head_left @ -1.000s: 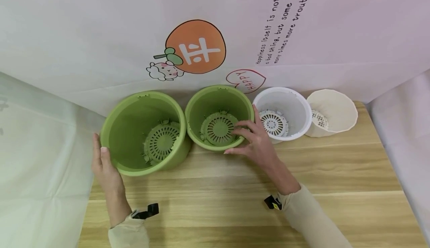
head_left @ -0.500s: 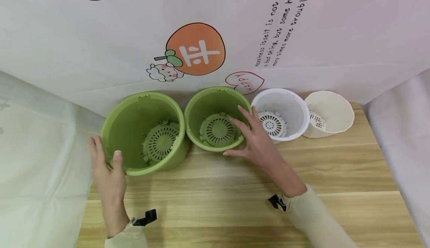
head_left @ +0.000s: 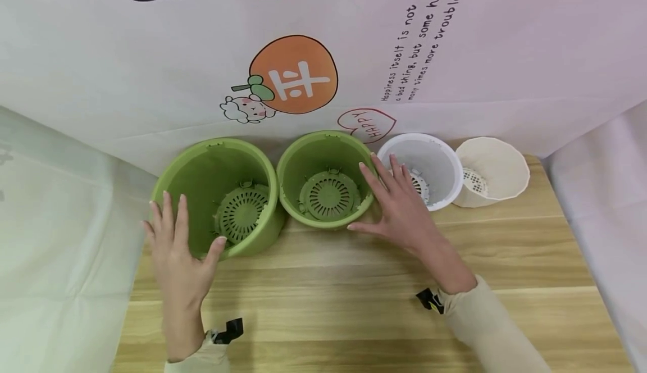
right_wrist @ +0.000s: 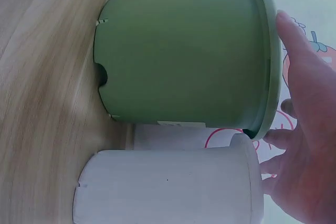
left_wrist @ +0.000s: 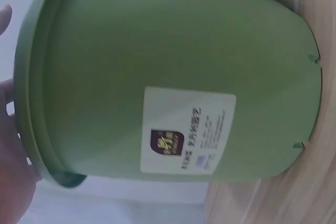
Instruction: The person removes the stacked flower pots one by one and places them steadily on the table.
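Note:
Four-walled shapes aside, the vessels are round plastic flowerpots with slotted bottoms, standing upright in a row. At the left is a large green flowerpot [head_left: 199, 185]; its side, with a white label [left_wrist: 189, 129], fills the left wrist view. My left hand [head_left: 179, 266] hovers over its front-left rim, fingers spread, holding nothing. Beside it stands a smaller green flowerpot [head_left: 315, 157]. My right hand [head_left: 401, 210] has its fingers extended at that pot's right rim, overlapping the white flowerpot [head_left: 442, 165]. In the right wrist view, the thumb [right_wrist: 294, 35] is right at the green rim.
A cream flowerpot [head_left: 505, 165] with a wavy rim ends the row at the right. All the pots stand at the back of a wooden table [head_left: 323, 300], close to a printed cloth backdrop [head_left: 202, 64]. White cloth [head_left: 60, 221] hangs at the left side.
My left hand has let go of the large green pot's rim and moved right, fingers spreading. My right hand has drawn back rightward from the smaller green pot, its fingers straightening. The pots stay put.

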Demonstrator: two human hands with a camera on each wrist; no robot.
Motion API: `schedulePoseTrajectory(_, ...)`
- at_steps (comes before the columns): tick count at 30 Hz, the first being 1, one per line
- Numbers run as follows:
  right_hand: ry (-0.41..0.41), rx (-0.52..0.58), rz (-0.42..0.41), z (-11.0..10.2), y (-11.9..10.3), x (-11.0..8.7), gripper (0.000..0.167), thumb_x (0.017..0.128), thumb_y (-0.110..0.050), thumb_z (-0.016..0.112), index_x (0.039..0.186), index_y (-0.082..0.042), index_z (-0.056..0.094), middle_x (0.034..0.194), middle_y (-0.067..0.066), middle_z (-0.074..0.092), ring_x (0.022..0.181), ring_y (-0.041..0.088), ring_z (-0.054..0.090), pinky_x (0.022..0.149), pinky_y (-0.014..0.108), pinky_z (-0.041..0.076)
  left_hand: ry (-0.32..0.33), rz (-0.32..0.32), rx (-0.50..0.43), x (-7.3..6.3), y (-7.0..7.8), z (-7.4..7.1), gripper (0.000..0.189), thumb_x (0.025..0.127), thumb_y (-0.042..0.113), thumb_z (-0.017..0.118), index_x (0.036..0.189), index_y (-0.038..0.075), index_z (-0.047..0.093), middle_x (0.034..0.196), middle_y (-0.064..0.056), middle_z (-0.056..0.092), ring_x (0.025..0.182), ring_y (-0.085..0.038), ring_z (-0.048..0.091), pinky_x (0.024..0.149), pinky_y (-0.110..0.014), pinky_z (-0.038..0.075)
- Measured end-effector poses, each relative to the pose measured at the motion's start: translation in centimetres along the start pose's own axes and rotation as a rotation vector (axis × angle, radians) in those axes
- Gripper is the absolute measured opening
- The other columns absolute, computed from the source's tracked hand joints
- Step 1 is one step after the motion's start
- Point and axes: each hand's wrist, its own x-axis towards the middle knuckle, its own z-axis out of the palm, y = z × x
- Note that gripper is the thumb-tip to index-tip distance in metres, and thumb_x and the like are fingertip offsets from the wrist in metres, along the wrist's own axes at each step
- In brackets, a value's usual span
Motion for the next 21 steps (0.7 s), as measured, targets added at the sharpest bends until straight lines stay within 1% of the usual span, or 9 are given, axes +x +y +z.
schedulePoseTrajectory(3,-0.004,0.000,0.000,-0.2,0.3,0.0,0.119,0.071,-0.080,0.065,0.160,-0.018,0.018,0.166,0.009,0.008,0.149,0.044,0.005,0.120,0.055,0.005,-0.004,0.029,-0.040,0.3,0.6,0.3,0.095,0.088,0.077,0.047,0.148,0.004,0.045,0.157,-0.020,0.034,0.145,-0.047,0.023,0.118,-0.063,0.009)
schedulePoseTrajectory(8,-0.016,0.000,0.006,-0.8,0.6,0.0,0.114,0.073,-0.071,0.072,0.160,-0.021,0.018,0.167,0.007,0.007,0.151,0.037,-0.001,0.120,0.059,0.008,-0.020,0.059,-0.094,0.9,1.6,0.9,0.095,0.087,0.076,0.048,0.148,0.002,0.045,0.158,-0.019,0.033,0.147,-0.042,0.023,0.119,-0.060,0.013)
schedulePoseTrajectory(12,-0.023,-0.013,0.021,-1.5,0.9,0.1,0.112,0.075,-0.071,0.071,0.161,-0.022,0.017,0.167,0.005,0.008,0.151,0.034,-0.003,0.120,0.058,0.010,-0.032,0.079,-0.090,1.2,2.5,1.1,0.096,0.088,0.076,0.047,0.147,0.001,0.046,0.158,-0.018,0.033,0.146,-0.041,0.024,0.119,-0.059,0.014)
schedulePoseTrajectory(16,-0.025,-0.011,0.026,-1.9,1.3,0.0,0.111,0.076,-0.069,0.072,0.160,-0.021,0.018,0.166,0.010,0.012,0.151,0.034,-0.003,0.120,0.057,0.009,-0.057,0.106,-0.093,1.4,3.4,1.0,0.095,0.088,0.076,0.047,0.148,0.002,0.045,0.157,-0.020,0.033,0.146,-0.040,0.025,0.119,-0.057,0.017)
schedulePoseTrajectory(21,-0.010,-0.005,0.017,-2.0,1.3,-0.1,0.111,0.075,-0.068,0.073,0.160,-0.020,0.020,0.165,0.013,0.015,0.151,0.035,-0.002,0.120,0.058,0.009,-0.113,0.148,-0.122,1.7,4.6,1.2,0.095,0.088,0.076,0.047,0.149,0.004,0.043,0.160,-0.017,0.028,0.147,-0.039,0.024,0.119,-0.056,0.018)
